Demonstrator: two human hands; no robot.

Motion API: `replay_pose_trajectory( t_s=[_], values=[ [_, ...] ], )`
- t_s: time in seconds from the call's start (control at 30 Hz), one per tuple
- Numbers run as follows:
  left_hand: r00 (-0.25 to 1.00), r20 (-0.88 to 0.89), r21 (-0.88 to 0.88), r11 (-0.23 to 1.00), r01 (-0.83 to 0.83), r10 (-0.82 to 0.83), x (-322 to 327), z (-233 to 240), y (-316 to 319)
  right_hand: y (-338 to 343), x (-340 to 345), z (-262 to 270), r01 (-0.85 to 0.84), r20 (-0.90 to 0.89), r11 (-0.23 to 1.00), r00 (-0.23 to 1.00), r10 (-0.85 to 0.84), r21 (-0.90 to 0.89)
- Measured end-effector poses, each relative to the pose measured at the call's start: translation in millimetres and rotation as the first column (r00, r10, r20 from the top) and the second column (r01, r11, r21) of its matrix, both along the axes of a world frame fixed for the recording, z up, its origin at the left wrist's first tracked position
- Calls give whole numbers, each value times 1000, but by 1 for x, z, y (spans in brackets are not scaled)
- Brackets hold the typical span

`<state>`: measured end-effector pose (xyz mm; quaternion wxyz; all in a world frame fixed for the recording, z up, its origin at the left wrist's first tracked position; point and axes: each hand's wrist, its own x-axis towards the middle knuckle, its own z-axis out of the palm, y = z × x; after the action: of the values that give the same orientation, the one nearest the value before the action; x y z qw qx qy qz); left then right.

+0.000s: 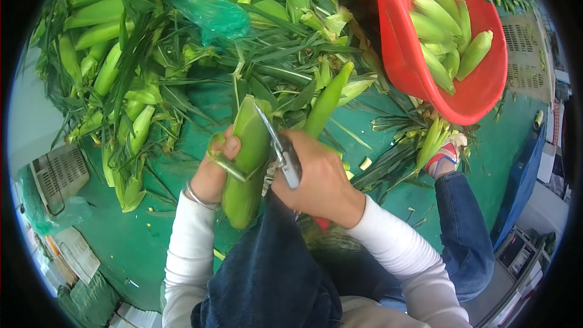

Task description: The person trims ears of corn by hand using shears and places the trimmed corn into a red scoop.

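My left hand (pixel 212 171) grips an unhusked ear of corn (pixel 246 159) from its left side, thumb on the husk. The ear stands roughly upright, with its cut-looking end away from me. A narrow strip of husk leaf (pixel 230 167) curls over the thumb and across the ear. My right hand (pixel 319 175) is closed around a hand-held cutting tool (pixel 286 164) with a slim metal blade and a grey and dark handle. Its blade lies along the upper right of the ear. Fingers hide part of the handle, so the exact kind of tool is unclear.
Piled corn ears (pixel 98 32) and leaves cover the far left and middle. A green plastic bag (pixel 207 7) lies on them. To the right, a red plastic scoop-shaped container (pixel 401 50) holds several trimmed ears. Husk scraps (pixel 387 168) litter the green floor (pixel 114 237) beside my shoe.
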<state>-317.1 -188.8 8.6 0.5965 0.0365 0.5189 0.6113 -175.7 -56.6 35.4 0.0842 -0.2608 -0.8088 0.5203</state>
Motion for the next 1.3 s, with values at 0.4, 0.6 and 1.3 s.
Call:
replay_pose_trajectory(
  t_s=[0.4, 0.6, 1.3],
  values=[
    [961, 233, 72, 982, -172, 151, -19, -27, -50, 35, 25, 5, -115, 178, 990, 979, 99, 77],
    [947, -123, -5, 954, -299, 296, -7, -32, -36, -21, 38, -2, -354, 132, 935, 926, 353, -18],
    [590, -804, -256, 936, -240, -68, 28, -3, -11, -10, -34, -21, 89, 167, 985, 984, -64, -147]
  ],
)
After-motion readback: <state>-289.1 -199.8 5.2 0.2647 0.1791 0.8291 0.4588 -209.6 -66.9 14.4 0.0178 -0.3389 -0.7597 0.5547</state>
